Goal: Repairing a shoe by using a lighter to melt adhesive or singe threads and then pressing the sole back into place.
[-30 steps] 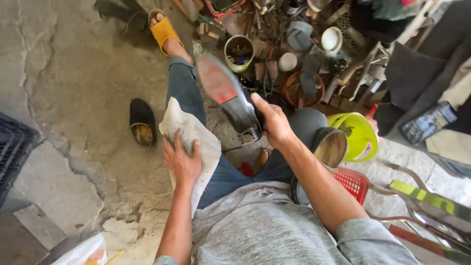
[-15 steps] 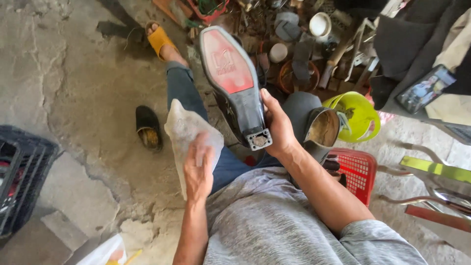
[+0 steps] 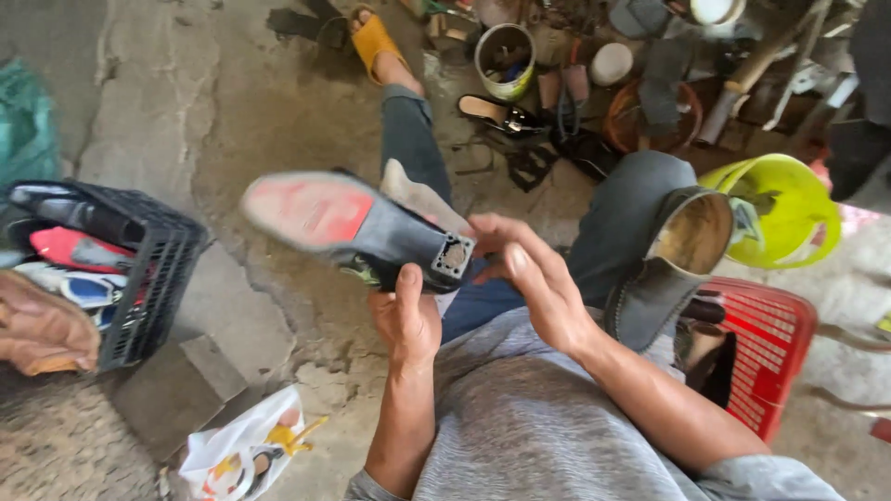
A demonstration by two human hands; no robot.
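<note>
Head cam: left hand [image 3: 406,320] grips shoe [image 3: 357,227] heel, sole up; right hand [image 3: 534,278] half-open, touching it.

Open passage: bare concrete floor [image 3: 232,111] ahead-left of the raised shoe [image 3: 357,227]. Obstructions: black crate [image 3: 153,278] far left; cluttered tins and tools [image 3: 575,83] ahead; green bucket [image 3: 789,209] and red basket [image 3: 766,348] close right.

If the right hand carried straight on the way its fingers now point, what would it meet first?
The right hand points left, its fingers just short of the heel end of the shoe held by the left hand. The hollow heel block would likely come first, though depth is unclear.
</note>
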